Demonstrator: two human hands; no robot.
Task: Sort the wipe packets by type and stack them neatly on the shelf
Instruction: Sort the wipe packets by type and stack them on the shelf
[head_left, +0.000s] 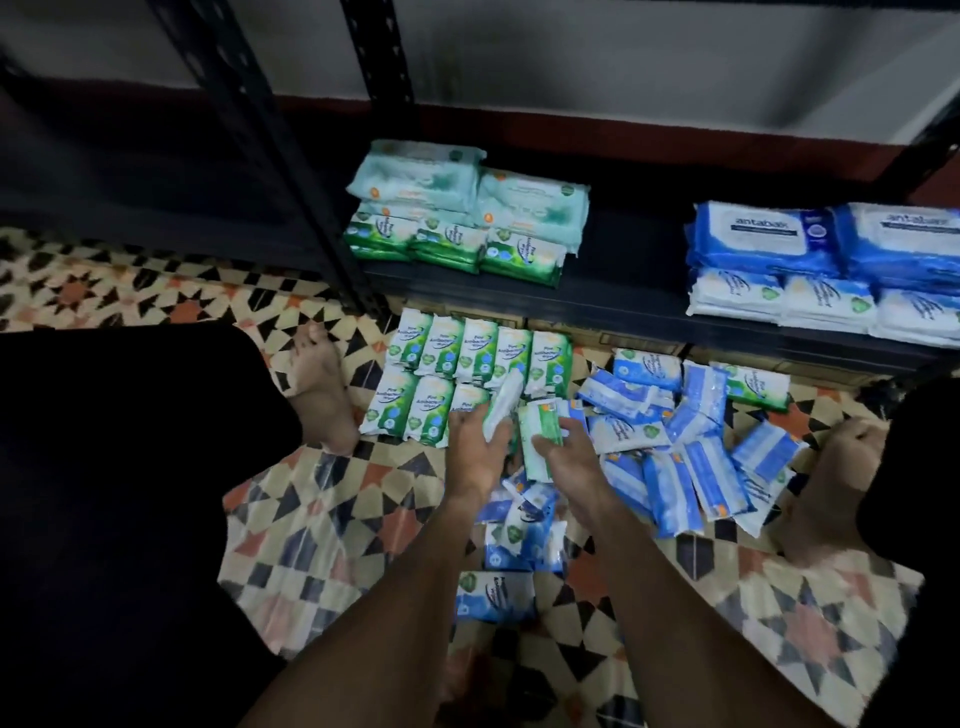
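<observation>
My left hand (475, 441) grips a green wipe packet (501, 402), held on edge, at the right end of two rows of green packets (467, 358) laid flat on the floor. Beside it, my right hand (566, 452) holds another green packet (540, 436). Blue packets lie in a loose pile (691, 452) to the right, and more blue packets (519, 535) lie under my wrists. The black shelf (623, 301) carries a green and pale-green stack (467, 218) on its left and a blue and white stack (831, 265) on its right.
A black metal upright (291, 171) of the shelf stands left of the green stack. Bare feet rest on the patterned floor at left (322, 384) and right (831, 467). One green packet (756, 387) lies among the blue ones by the shelf edge.
</observation>
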